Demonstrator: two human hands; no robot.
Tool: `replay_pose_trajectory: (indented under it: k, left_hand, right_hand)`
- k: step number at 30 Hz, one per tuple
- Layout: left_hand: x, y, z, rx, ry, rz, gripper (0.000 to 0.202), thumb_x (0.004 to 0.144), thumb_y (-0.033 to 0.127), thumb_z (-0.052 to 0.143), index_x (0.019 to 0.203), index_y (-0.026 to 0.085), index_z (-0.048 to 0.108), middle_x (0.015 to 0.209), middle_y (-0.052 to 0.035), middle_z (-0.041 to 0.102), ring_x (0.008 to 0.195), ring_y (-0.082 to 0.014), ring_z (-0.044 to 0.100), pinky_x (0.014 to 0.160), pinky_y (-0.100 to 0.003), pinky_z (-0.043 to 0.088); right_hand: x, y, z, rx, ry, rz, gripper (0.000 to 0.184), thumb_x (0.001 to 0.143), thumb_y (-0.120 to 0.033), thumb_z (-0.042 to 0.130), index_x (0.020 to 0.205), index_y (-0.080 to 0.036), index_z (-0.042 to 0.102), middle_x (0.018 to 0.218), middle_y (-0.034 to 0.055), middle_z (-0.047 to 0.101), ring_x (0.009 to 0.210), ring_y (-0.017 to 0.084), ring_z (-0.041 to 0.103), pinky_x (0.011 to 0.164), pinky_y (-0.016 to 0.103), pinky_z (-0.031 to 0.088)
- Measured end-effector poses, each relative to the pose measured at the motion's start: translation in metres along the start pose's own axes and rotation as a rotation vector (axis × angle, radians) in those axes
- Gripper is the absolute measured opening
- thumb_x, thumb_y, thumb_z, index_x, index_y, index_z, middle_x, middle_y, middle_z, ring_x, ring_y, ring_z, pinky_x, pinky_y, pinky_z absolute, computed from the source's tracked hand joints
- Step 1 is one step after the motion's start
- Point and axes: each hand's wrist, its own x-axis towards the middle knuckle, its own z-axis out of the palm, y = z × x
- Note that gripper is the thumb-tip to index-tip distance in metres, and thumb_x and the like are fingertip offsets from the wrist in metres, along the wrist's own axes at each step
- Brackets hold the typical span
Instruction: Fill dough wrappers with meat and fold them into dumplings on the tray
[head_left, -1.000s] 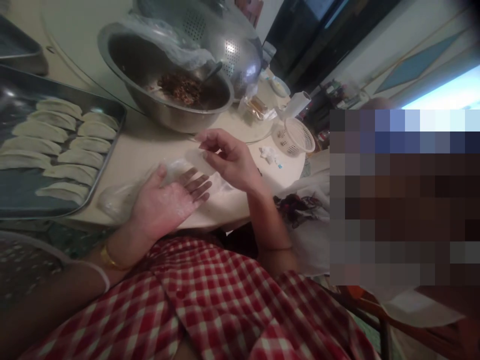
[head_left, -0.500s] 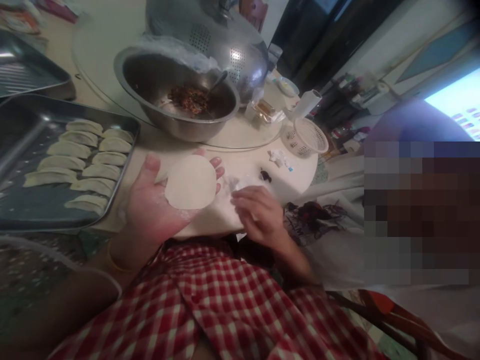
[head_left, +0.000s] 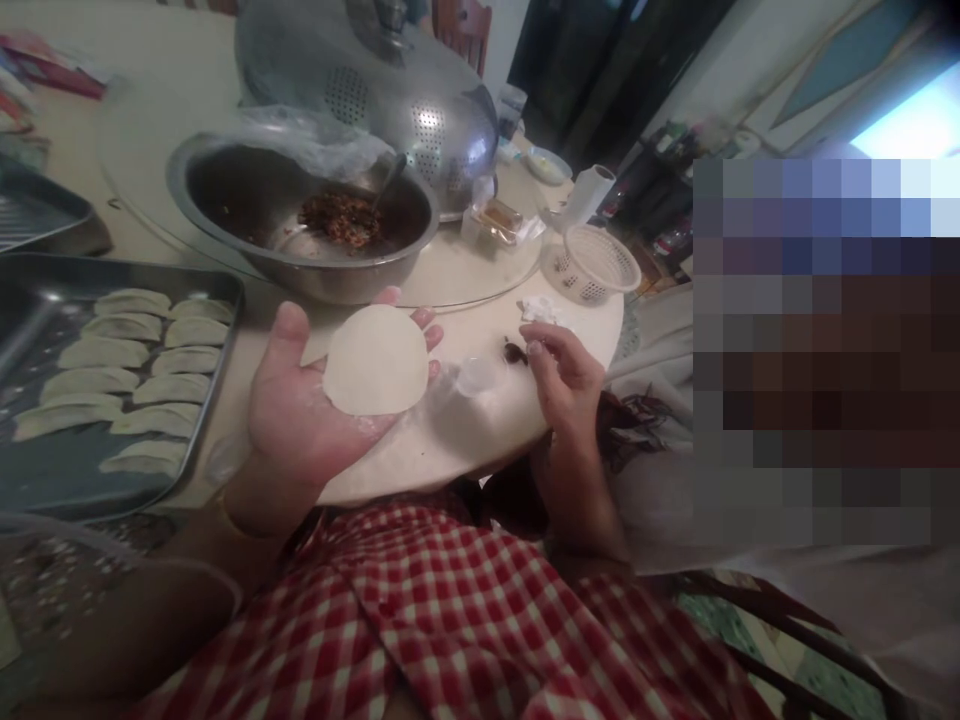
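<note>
My left hand point(head_left: 296, 425) is palm up with its fingers stretched out, and a round, pale dumpling wrapper point(head_left: 377, 360) lies across the palm and fingers. White flour marks the heel of that hand. My right hand point(head_left: 566, 375) is above the table's right side, fingers loosely bent and the thumb slightly apart from them, with nothing visible between. Just left of its fingertips is a small dark object point(head_left: 514, 351) whose kind I cannot make out. A small clear cup point(head_left: 482, 375) stands between my hands. Beyond the wrapper, a steel bowl point(head_left: 300, 262) holds dark minced filling point(head_left: 349, 222) and a spoon point(head_left: 393, 175).
To the left, folded dumplings point(head_left: 105, 352) lie in rows on a metal tray point(head_left: 196, 462). A perforated steel dome point(head_left: 375, 95) stands behind the bowl. A white plastic basket point(head_left: 592, 265) and crumpled tissue point(head_left: 544, 308) are at the right. Another person sits close on my right.
My right hand has moved right and slightly up, away from the front of the clear cup. The wrapper still lies on my left palm. The whole view has shifted slightly.
</note>
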Motion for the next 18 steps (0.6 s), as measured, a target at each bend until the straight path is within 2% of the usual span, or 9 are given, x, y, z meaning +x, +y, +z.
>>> replay_pose_trajectory:
  k: [5, 9, 11, 12, 15, 18]
  left_hand:
    - [0.014, 0.006, 0.004, 0.028, -0.031, -0.014, 0.071, 0.101, 0.068, 0.03, 0.148, 0.02, 0.052, 0.137, -0.0156, 0.071, 0.127, -0.0287, 0.068, 0.099, -0.043, 0.06]
    - [0.023, 0.013, 0.002, 0.007, -0.027, -0.021, 0.073, 0.101, 0.069, 0.029, 0.156, 0.023, 0.042, 0.139, -0.0151, 0.07, 0.127, -0.0286, 0.068, 0.099, -0.043, 0.06]
    - [0.024, 0.015, -0.001, -0.01, -0.035, -0.004, 0.073, 0.101, 0.068, 0.032, 0.16, 0.025, 0.035, 0.141, -0.0148, 0.069, 0.128, -0.0289, 0.067, 0.099, -0.044, 0.06]
    - [0.024, 0.017, -0.002, -0.021, -0.04, -0.001, 0.073, 0.1, 0.068, 0.034, 0.16, 0.026, 0.034, 0.141, -0.0146, 0.069, 0.128, -0.0289, 0.067, 0.098, -0.044, 0.061]
    - [0.022, 0.021, -0.006, -0.063, -0.057, -0.033, 0.074, 0.1, 0.069, 0.034, 0.16, 0.025, 0.034, 0.137, -0.0148, 0.071, 0.121, -0.029, 0.071, 0.093, -0.044, 0.063]
    - [0.019, 0.024, -0.009, -0.115, -0.063, -0.093, 0.077, 0.099, 0.07, 0.033, 0.161, 0.023, 0.031, 0.136, -0.0149, 0.071, 0.117, -0.0297, 0.073, 0.089, -0.044, 0.063]
  right_hand:
    - [0.023, 0.015, -0.001, 0.005, 0.09, 0.076, 0.02, 0.095, -0.04, 0.062, 0.098, -0.024, 0.075, 0.096, 0.0055, 0.078, 0.092, 0.019, 0.073, 0.081, 0.034, 0.059]
    - [0.046, 0.007, 0.009, 0.073, 0.068, 0.099, 0.02, 0.095, -0.04, 0.063, 0.1, -0.024, 0.074, 0.097, 0.0053, 0.078, 0.089, 0.018, 0.072, 0.078, 0.033, 0.058]
    - [0.049, -0.009, 0.018, 0.074, -0.034, 0.002, 0.017, 0.096, -0.035, 0.062, 0.104, -0.025, 0.073, 0.097, 0.0048, 0.076, 0.087, 0.018, 0.071, 0.079, 0.034, 0.059]
    - [0.047, -0.019, 0.023, 0.05, -0.127, -0.086, 0.016, 0.097, -0.032, 0.063, 0.106, -0.025, 0.073, 0.099, 0.0048, 0.076, 0.091, 0.018, 0.071, 0.083, 0.035, 0.059]
    - [0.032, -0.041, 0.037, -0.06, -0.356, -0.432, 0.02, 0.096, -0.026, 0.067, 0.115, -0.025, 0.071, 0.112, 0.0077, 0.074, 0.105, 0.021, 0.068, 0.093, 0.04, 0.058]
    - [0.016, -0.045, 0.048, -0.197, -0.411, -0.574, 0.023, 0.097, -0.025, 0.066, 0.119, -0.025, 0.07, 0.124, 0.0101, 0.071, 0.122, 0.025, 0.062, 0.103, 0.044, 0.054]
